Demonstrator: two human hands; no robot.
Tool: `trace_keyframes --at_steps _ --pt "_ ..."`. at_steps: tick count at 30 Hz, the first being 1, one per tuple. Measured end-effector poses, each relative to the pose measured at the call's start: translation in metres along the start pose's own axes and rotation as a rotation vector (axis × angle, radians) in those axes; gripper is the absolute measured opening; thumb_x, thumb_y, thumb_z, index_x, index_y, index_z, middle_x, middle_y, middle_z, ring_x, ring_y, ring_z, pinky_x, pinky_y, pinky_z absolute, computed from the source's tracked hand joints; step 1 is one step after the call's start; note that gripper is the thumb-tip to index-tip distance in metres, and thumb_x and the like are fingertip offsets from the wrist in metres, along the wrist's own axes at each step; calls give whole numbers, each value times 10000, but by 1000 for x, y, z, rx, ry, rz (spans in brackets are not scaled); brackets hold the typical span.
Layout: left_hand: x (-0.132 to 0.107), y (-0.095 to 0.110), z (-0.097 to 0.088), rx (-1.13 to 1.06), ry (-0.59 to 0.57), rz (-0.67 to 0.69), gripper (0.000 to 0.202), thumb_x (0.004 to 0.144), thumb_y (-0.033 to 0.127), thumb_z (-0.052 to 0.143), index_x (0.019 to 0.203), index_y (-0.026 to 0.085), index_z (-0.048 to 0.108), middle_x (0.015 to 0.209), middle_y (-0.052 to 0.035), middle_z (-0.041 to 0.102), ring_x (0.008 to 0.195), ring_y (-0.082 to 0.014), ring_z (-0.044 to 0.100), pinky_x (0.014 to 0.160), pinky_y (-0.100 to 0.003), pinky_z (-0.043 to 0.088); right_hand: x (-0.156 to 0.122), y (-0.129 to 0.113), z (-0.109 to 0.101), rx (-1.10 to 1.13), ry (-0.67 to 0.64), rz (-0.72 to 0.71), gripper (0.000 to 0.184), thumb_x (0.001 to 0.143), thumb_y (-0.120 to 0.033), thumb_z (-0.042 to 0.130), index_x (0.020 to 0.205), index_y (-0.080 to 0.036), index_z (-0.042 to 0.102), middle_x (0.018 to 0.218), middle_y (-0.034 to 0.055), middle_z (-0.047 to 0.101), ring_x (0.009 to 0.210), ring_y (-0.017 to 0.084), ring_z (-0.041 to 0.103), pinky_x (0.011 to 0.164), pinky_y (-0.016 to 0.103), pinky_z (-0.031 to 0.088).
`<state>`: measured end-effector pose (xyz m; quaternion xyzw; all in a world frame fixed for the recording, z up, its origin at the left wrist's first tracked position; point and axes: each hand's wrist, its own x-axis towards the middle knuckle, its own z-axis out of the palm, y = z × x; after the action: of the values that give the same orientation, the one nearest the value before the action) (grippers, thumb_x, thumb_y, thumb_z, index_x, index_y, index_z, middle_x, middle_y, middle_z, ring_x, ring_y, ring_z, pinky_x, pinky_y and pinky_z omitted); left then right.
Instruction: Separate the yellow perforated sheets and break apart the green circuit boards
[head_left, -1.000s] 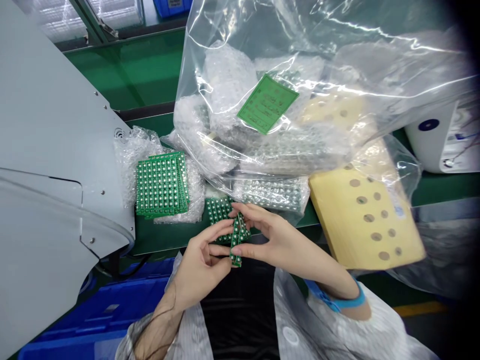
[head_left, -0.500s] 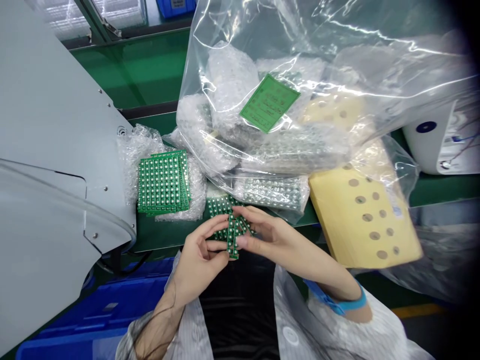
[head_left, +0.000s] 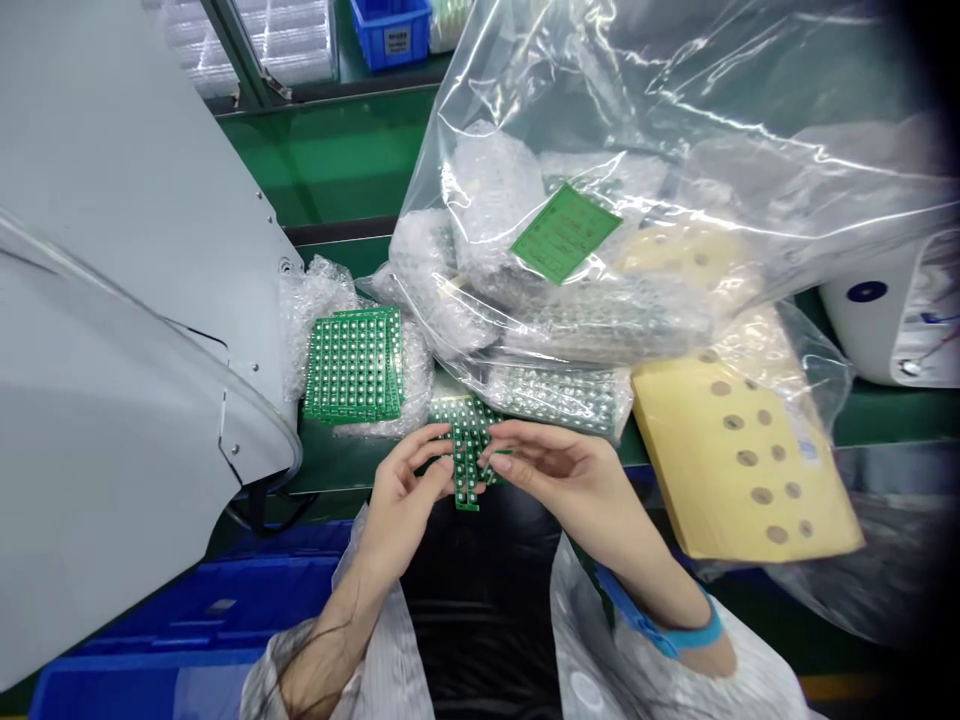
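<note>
My left hand (head_left: pixel 409 485) is closed, thumb and fingers pinching a narrow green circuit board strip (head_left: pixel 466 478) with rows of white squares. Just right of it, my right hand (head_left: pixel 562 470) has its thumb and fingers drawn together around another small green board piece (head_left: pixel 495 466), mostly covered by the fingers. Behind the fingertips, more green circuit boards (head_left: pixel 450 408) lie at the bench's front edge. To the left, a stack of square green circuit boards (head_left: pixel 352 365) rests on bubble wrap (head_left: pixel 418 375).
A large clear plastic bag (head_left: pixel 637 110) with bubble-wrapped boards and a green label (head_left: pixel 566 232) covers the back. Yellow perforated sheets (head_left: pixel 720 500) lie at right, near a white housing (head_left: pixel 862 330). A grey machine casing (head_left: pixel 135 330) stands left, above blue bins (head_left: pixel 202 610).
The whole view has shifted, so the bench appears farther right and lower. My right thumb has come off the strip in my left hand, and the hands are slightly farther apart.
</note>
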<state>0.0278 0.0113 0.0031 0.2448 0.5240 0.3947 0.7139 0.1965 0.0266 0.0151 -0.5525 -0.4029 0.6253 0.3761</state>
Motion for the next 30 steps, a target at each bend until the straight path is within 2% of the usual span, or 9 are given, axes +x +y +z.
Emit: trace_keyframes --at_steps 3,6,9,11,15,20,27,30 --pt "0 1 -2 43 39 41 435 778 358 709 1151 176 578 1027 -55 665 746 -152 695 727 -275 564 3 -3 5 -37 4 -13 316 668 -389 795 892 -174 740 843 63 741 774 201 701 742 346 608" --pt "0 3 -4 121 49 45 420 759 373 725 1101 163 601 876 -7 630 625 -128 679 630 -239 547 10 -6 7 -52 25 -33 301 674 -392 788 876 -174 744 843 62 739 752 192 692 686 315 595" --pt "-1 4 -5 179 9 22 392 763 409 714 1050 157 624 857 1 589 591 -142 685 550 -220 519 17 -8 9 -71 31 -53 280 684 -379 781 869 -173 743 843 60 734 701 169 673 609 275 568" --pt "-1 4 -4 200 -31 15 360 788 437 685 998 150 628 877 -6 584 581 -149 691 516 -207 496 21 -10 12 -70 1 -68 272 695 -374 772 874 -171 738 816 53 728 690 162 665 612 274 562" --pt "-1 5 -4 254 -89 34 325 837 454 627 837 129 608 800 5 569 553 -139 687 469 -165 432 27 -11 17 -72 -63 -82 266 705 -373 761 870 -167 729 752 37 708 675 153 654 614 273 559" --pt "0 5 -7 243 -138 18 319 840 445 627 895 130 620 877 -34 648 529 -130 679 481 -174 454 32 -6 20 -83 -74 -106 235 741 -361 735 889 -179 719 763 33 702 678 151 654 602 267 555" --pt "1 5 -8 122 -141 -17 374 804 429 669 1029 136 612 802 -27 689 526 -137 675 534 -210 520 36 -1 23 -56 -68 -140 192 737 -329 740 860 -183 724 735 30 700 649 144 647 585 254 546" --pt "1 6 -8 128 -146 -21 343 804 416 671 987 130 621 802 -31 693 526 -135 675 524 -202 516 36 0 24 -55 -52 -152 172 735 -319 742 847 -189 727 746 29 700 658 144 646 591 254 545"
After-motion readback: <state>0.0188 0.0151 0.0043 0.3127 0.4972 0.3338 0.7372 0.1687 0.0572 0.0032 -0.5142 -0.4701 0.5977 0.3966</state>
